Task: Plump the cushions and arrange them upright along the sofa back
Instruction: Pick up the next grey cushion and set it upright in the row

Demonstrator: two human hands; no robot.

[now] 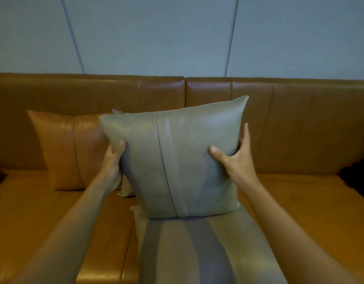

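Looking down from the head camera, the grey-green cushion (173, 160) stands on edge in the middle of the view, held between both hands above a second grey cushion (189, 249) that lies flat on the sofa seat (299, 201). Its bottom edge meets or nearly meets that flat cushion; I cannot tell whether it rests there or is lifted just clear. The left hand (113, 167) curls around the left edge, thumb on the front face and fingers hidden behind. The right hand (236, 160) is spread wide at the right edge, thumb pressed into the front and fingers reaching up along the side. Both hands are closed on the cushion by squeezing inward rather than pinching a corner.

The cover looks like smooth faux leather with a vertical seam down the front, so it is probably a little slippery. The face dents under the right thumb, which suggests soft, light filling that gives easily. Holding it at the two side edges about halfway up, as here, seems a sound grip for patting the filling toward the middle, whereas the corners look thin and likely to slide out.

A tan cushion (68, 150) already stands upright against the sofa back (299, 119) on the left, with another grey cushion's edge (126, 189) showing just behind the held one. The back to the right is bare.
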